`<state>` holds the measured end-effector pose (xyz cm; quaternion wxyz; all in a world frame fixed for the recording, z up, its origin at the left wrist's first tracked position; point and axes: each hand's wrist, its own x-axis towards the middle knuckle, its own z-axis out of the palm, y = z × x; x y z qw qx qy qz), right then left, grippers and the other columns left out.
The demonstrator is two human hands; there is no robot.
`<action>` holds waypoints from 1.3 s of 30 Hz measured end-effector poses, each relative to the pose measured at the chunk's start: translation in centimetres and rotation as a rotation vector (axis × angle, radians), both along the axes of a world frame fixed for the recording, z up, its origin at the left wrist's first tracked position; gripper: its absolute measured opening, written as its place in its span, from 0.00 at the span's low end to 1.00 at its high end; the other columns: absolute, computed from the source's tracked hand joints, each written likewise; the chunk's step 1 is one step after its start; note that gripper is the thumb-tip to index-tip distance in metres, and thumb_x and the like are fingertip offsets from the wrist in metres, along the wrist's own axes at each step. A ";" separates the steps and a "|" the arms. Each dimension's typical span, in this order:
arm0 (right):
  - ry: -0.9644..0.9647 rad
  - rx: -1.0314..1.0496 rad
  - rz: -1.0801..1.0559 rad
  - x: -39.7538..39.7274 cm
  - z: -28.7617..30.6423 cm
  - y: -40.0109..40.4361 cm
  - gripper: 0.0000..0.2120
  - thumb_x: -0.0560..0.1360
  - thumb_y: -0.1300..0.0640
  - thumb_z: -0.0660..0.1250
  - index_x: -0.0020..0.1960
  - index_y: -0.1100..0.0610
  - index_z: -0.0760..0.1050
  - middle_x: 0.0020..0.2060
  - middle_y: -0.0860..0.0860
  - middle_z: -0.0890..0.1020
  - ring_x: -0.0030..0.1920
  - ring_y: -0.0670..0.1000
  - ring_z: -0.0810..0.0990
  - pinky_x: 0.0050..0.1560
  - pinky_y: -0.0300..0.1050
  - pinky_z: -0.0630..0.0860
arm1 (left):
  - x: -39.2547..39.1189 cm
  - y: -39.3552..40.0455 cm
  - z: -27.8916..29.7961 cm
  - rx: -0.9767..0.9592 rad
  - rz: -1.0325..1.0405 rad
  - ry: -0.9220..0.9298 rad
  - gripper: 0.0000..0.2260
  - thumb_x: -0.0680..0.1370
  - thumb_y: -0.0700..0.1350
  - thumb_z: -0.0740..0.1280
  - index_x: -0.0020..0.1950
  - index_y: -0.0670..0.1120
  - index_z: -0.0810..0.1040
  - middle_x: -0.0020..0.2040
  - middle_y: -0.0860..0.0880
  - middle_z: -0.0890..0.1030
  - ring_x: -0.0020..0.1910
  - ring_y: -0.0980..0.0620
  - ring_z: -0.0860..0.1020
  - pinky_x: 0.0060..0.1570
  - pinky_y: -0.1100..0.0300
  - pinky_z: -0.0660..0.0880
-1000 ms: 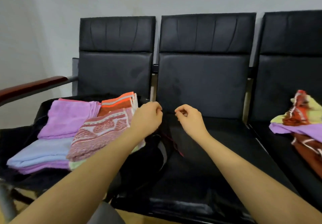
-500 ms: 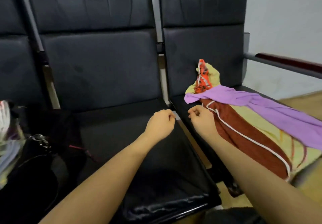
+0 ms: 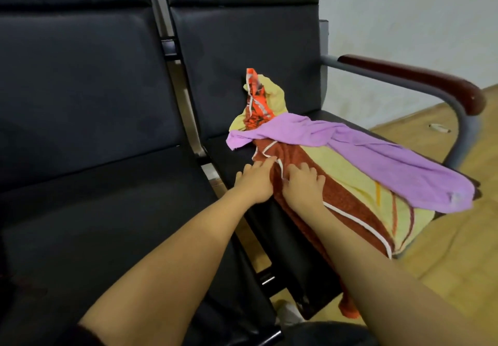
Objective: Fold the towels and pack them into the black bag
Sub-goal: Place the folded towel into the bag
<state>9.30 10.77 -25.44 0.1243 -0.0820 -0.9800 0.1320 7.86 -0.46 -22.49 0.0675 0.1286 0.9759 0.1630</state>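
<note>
A heap of unfolded towels lies on the right-hand black seat [image 3: 234, 154]. Topmost is a purple towel [image 3: 377, 154], draped across a yellow towel [image 3: 358, 181], with an orange patterned one [image 3: 256, 106] leaning on the backrest. A rust-brown towel with white piping [image 3: 347, 203] runs along the heap's near side. My left hand [image 3: 254, 181] touches the brown towel's left edge with fingers stretched out. My right hand [image 3: 303, 184] rests on the same towel, fingers spread and slightly bent. The black bag is out of view.
The middle black seat [image 3: 102, 211] lies to the left. A metal armrest with a dark red wooden top [image 3: 415, 79] bounds the right seat. Wooden floor [image 3: 455, 254] shows at the right, a white wall behind.
My view has swung right, away from the bag and the folded stack. Both hands moved from loose fists over the middle seat onto the brown towel and their fingers uncurled.
</note>
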 end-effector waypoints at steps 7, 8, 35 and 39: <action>0.329 -0.320 0.212 0.8 1.7 -0.6 0.07 0.79 0.63 0.54 0.47 0.53 0.67 0.40 0.48 0.76 0.43 0.50 0.74 0.48 0.43 0.53 | -1.2 -1.3 0.0 0.182 0.030 0.044 0.34 0.78 0.38 0.57 0.76 0.63 0.46 0.72 0.46 0.63 0.67 0.40 0.64 0.64 0.46 0.61; 0.381 -0.355 0.259 1.2 2.2 -0.9 0.07 0.80 0.64 0.55 0.47 0.54 0.67 0.38 0.48 0.77 0.38 0.47 0.72 0.47 0.43 0.53 | -1.3 -1.8 0.1 0.236 0.023 0.056 0.33 0.78 0.38 0.57 0.76 0.63 0.48 0.71 0.47 0.64 0.67 0.40 0.64 0.65 0.45 0.63; 0.367 -0.443 0.517 2.4 5.0 -9.9 0.08 0.78 0.57 0.58 0.53 0.51 0.74 0.45 0.45 0.77 0.51 0.49 0.74 0.52 0.49 0.62 | 6.4 -12.9 5.1 0.707 0.204 0.532 0.11 0.78 0.35 0.63 0.55 0.45 0.81 0.48 0.54 0.81 0.49 0.61 0.78 0.49 0.74 0.72; 0.358 -0.468 0.559 3.8 6.7 -13.8 0.06 0.78 0.60 0.61 0.54 0.53 0.72 0.44 0.46 0.75 0.48 0.50 0.74 0.56 0.53 0.69 | 8.2 -16.2 6.7 0.629 0.236 0.618 0.12 0.78 0.35 0.63 0.56 0.47 0.80 0.47 0.55 0.80 0.46 0.63 0.77 0.45 0.78 0.69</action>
